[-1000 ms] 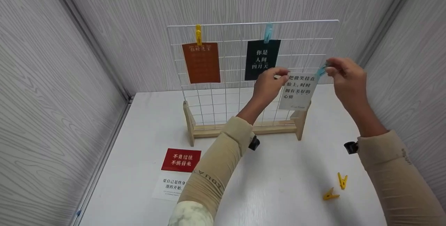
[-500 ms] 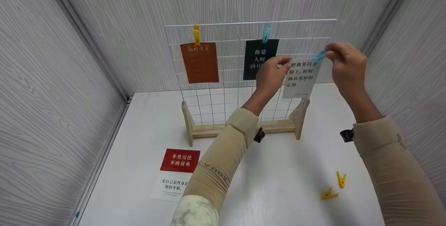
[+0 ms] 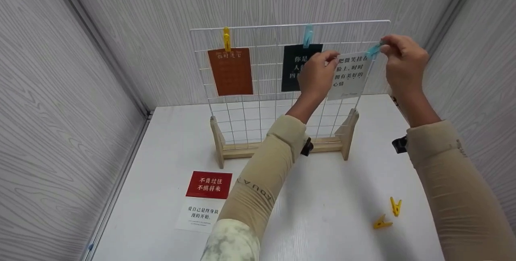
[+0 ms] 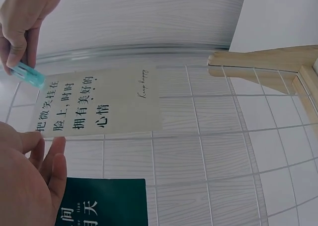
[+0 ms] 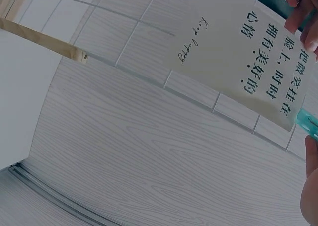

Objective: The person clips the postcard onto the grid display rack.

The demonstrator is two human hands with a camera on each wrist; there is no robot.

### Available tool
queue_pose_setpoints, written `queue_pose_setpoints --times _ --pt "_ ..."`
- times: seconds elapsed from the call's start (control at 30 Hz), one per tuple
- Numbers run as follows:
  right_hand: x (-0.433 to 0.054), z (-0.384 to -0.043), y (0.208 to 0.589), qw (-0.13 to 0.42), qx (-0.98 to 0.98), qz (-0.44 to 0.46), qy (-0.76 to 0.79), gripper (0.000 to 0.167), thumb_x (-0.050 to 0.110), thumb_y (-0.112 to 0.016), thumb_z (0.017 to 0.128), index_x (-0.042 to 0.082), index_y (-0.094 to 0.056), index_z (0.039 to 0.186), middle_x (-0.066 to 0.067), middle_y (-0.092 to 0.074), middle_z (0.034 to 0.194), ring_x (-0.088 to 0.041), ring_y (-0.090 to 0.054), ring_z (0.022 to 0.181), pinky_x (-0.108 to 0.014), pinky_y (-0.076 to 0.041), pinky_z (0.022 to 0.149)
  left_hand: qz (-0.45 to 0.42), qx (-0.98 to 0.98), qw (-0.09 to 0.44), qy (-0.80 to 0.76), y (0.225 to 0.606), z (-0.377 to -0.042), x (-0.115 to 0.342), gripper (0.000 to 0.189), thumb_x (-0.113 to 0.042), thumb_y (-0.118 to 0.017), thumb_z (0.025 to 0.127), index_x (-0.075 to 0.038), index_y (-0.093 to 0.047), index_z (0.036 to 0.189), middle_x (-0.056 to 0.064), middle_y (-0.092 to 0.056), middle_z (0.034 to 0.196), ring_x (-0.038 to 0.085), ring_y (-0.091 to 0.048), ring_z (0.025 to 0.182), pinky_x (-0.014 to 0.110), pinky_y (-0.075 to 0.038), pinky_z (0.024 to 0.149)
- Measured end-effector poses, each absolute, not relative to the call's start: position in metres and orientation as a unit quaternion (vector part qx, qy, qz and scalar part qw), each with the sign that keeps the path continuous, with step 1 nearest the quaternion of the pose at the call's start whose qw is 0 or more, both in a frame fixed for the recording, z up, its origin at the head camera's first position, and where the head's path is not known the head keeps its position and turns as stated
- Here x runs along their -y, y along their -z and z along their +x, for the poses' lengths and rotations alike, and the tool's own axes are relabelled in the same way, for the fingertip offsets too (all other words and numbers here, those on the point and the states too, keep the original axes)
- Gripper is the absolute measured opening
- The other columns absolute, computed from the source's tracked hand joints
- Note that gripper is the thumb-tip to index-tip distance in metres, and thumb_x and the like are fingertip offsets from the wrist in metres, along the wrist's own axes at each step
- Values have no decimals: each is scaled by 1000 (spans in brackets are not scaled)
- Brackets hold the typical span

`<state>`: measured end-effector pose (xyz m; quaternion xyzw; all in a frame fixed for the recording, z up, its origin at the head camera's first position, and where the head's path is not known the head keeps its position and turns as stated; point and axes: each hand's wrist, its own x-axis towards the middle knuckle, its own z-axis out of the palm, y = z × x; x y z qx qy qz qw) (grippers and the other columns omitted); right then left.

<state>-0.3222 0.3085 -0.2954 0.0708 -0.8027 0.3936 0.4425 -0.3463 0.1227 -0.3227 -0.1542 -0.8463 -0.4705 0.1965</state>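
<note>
A white card with black Chinese characters (image 3: 348, 76) hangs in front of the right part of a white wire grid (image 3: 266, 108). My left hand (image 3: 318, 73) pinches the card's upper left corner between thumb and fingers. With my right hand (image 3: 406, 61) I pinch a light blue clothespin (image 3: 373, 50), whose nose meets the card's upper right corner. In the left wrist view the clothespin (image 4: 28, 75) sticks out from the right hand's fingers toward the card (image 4: 104, 102). The right wrist view shows the card (image 5: 238, 52) close before the grid.
An orange card (image 3: 231, 72) hangs by a yellow clothespin (image 3: 227, 39), a dark green card (image 3: 292, 63) by a blue one (image 3: 308, 36). Wooden feet (image 3: 346, 132) hold the grid. On the table lie a red card (image 3: 209, 185), a white card (image 3: 197, 214) and two yellow clothespins (image 3: 396, 206).
Both hands have risen with the white card and the blue clothespin, from about the grid's middle toward its upper right. The hanging cards and the things on the table stay put.
</note>
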Motion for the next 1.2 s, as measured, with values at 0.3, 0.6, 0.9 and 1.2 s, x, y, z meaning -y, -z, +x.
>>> queue_pose_setpoints --times 0.3,0.6,0.9,1.2 --pt "-300 -325 285 438 809 73 -384 18 5 -60 100 0 -75 108 -12 -72 105 1 -56 88 -12 -47 81 -139 847 221 463 316 -349 -129 24 -28 -58 104 -25 -71 124 -10 -68 108 -1 -61 86 17 -44 69" --pt "-290 -331 279 437 814 86 -372 20 5 -57 101 2 -74 112 -10 -71 107 1 -54 89 -12 -47 85 -120 854 238 448 307 -349 -136 25 -28 -57 104 -26 -70 125 -10 -69 113 -1 -62 86 17 -45 68" --pt "-291 -333 277 441 817 79 -363 21 5 -55 102 1 -73 113 -10 -71 107 1 -54 90 -12 -47 85 -129 849 254 445 306 -348 -139 25 -28 -55 105 -23 -70 125 -8 -70 113 0 -62 86 16 -45 69" --pt "-294 -335 277 426 829 60 -357 21 5 -55 102 3 -73 114 -9 -71 108 -1 -55 93 -14 -47 87 -129 850 254 444 307 -349 -143 26 -27 -55 105 -20 -70 125 -6 -70 114 1 -64 86 14 -46 69"
